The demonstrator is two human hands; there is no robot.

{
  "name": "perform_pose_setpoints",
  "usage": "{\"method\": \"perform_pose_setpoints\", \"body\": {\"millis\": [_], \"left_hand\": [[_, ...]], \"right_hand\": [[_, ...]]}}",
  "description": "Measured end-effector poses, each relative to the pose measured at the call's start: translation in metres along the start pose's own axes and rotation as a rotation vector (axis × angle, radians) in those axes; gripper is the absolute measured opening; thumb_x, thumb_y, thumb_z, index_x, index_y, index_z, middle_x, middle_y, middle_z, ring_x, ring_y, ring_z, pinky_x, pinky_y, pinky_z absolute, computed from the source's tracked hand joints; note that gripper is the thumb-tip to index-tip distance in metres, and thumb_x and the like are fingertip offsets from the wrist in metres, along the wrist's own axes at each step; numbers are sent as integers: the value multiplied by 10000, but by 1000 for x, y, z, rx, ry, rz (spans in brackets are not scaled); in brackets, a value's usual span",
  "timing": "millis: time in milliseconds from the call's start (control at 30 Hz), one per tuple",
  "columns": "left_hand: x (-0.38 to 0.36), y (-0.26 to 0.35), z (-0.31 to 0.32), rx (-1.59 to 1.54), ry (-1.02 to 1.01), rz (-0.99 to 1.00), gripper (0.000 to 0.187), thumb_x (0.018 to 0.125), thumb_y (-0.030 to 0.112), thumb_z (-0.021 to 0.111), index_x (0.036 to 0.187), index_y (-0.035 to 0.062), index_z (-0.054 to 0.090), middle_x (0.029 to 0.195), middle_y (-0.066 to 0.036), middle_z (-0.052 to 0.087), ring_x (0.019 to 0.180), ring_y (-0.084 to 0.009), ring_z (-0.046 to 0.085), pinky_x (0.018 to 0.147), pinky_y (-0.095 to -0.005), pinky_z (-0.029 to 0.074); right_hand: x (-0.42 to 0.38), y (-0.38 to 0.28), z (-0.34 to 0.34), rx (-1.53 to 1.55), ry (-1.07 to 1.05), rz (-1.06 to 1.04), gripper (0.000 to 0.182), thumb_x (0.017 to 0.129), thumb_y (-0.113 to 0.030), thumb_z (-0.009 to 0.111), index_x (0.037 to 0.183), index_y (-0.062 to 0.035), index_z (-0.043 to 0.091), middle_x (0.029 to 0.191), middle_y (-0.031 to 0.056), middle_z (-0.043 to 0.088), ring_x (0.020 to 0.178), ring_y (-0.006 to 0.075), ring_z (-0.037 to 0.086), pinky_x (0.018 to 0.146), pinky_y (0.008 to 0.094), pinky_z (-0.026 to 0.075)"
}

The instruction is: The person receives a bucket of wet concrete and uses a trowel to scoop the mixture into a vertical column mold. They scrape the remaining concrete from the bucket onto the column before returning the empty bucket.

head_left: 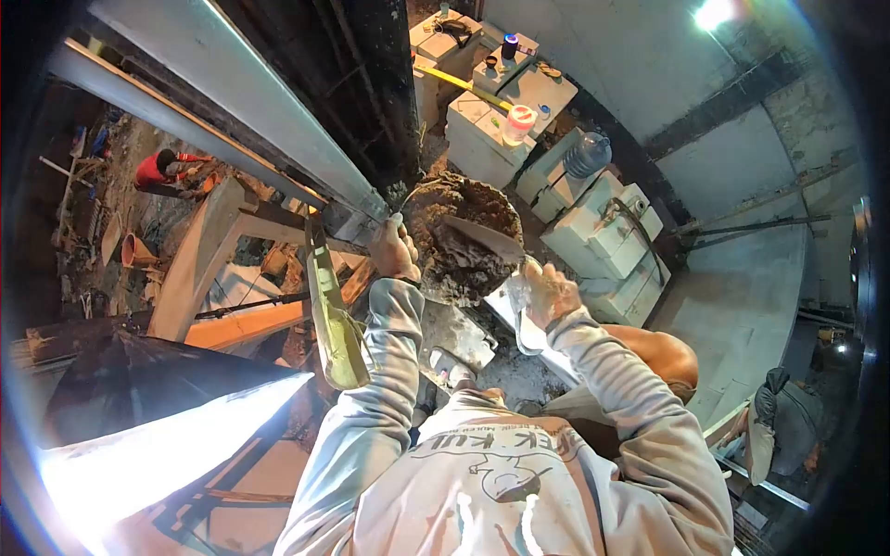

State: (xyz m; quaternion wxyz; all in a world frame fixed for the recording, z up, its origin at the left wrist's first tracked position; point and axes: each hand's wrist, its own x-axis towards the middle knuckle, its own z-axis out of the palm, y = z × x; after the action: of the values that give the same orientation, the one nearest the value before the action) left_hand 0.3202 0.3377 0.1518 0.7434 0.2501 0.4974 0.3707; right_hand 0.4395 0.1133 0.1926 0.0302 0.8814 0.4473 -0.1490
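My right hand [551, 293] is closed round the handle of a trowel [484, 238]. The trowel's pointed blade reaches left over a round bucket [505, 206] of wet brown mortar [451, 255]. At the bucket's left side is my left hand [396, 250], its fingers curled and thumb upward, close to the lower end of a grey metal beam [278, 102]. What those fingers grip, if anything, is hidden. Beneath my right hand a white block [508, 306] shows in part.
White blocks [482, 139] stand stacked beyond the bucket, carrying a pink-lidded tub [519, 123], a yellow level [461, 85] and a large water bottle [587, 155]. A bright lamp [167, 454] glows lower left. Far below left, a person in red [165, 169] bends down.
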Motion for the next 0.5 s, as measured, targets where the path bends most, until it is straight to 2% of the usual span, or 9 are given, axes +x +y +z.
{"method": "perform_pose_setpoints", "body": {"millis": [67, 100, 167, 200, 267, 300, 367, 433, 500], "left_hand": [[-1, -4, 0, 64, -10, 17, 286, 773, 230, 574, 572, 122, 401, 476, 27, 325, 357, -88, 301, 344, -245, 226], [-1, -6, 0, 127, -30, 39, 308, 780, 267, 570, 577, 142, 374, 448, 30, 281, 350, -93, 254, 355, -259, 202], [6, -16, -4, 132, -119, 90, 317, 807, 274, 557, 575, 141, 386, 448, 27, 287, 350, -97, 267, 352, -256, 206], [1, -13, 1, 108, -98, 70, 319, 808, 271, 556, 573, 142, 383, 448, 29, 283, 349, -96, 261, 351, -256, 195], [-5, -8, 9, 83, -84, 49, 321, 809, 268, 556, 571, 143, 381, 448, 31, 280, 348, -95, 255, 349, -255, 183], [-6, -7, 9, 72, -85, 38, 321, 806, 259, 556, 568, 144, 375, 449, 33, 277, 346, -93, 253, 347, -255, 176], [-4, -6, 4, 61, -79, 32, 322, 803, 250, 556, 564, 145, 368, 450, 35, 274, 344, -91, 250, 346, -255, 170], [0, -6, -3, -17, -96, -57, 316, 785, 221, 548, 534, 120, 386, 467, 28, 322, 342, -81, 286, 337, -236, 221], [-3, -3, 1, -15, -80, -36, 322, 782, 225, 552, 537, 124, 369, 473, 29, 323, 347, -78, 288, 338, -231, 221]], "right_hand": [[3, -3, -23, -111, -18, 43, 243, 734, -171, 576, 943, -111, 468, 758, 98, 519, 723, 275, 606, 622, 348, 497], [6, 8, -26, -98, 56, 81, 236, 710, -153, 589, 913, -116, 473, 768, 96, 530, 709, 277, 606, 624, 349, 492], [10, 18, -57, -130, 78, 109, 227, 679, -155, 612, 874, -115, 502, 784, 112, 563, 722, 271, 613, 642, 363, 493], [15, 25, -54, -128, 80, 110, 227, 679, -155, 612, 874, -115, 502, 784, 112, 563, 722, 271, 613, 642, 363, 493], [21, 36, -45, -222, -216, 147, 265, 673, -154, 607, 927, -96, 557, 864, 151, 611, 802, 289, 621, 685, 373, 495], [22, 29, -45, -224, -212, 145, 265, 673, -154, 607, 927, -96, 557, 864, 151, 611, 802, 289, 621, 685, 373, 495], [23, 9, -45, 29, -439, 153, 374, 672, -162, 608, 1038, -85, 584, 947, 170, 625, 884, 307, 611, 727, 372, 495], [37, 8, 11, 144, -433, 17, 411, 714, -167, 562, 1117, -88, 568, 1013, 163, 616, 921, 314, 599, 766, 353, 485], [53, -10, 41, 85, -496, -21, 389, 741, -173, 530, 1119, -85, 561, 1009, 156, 608, 877, 294, 603, 753, 348, 479]]}}
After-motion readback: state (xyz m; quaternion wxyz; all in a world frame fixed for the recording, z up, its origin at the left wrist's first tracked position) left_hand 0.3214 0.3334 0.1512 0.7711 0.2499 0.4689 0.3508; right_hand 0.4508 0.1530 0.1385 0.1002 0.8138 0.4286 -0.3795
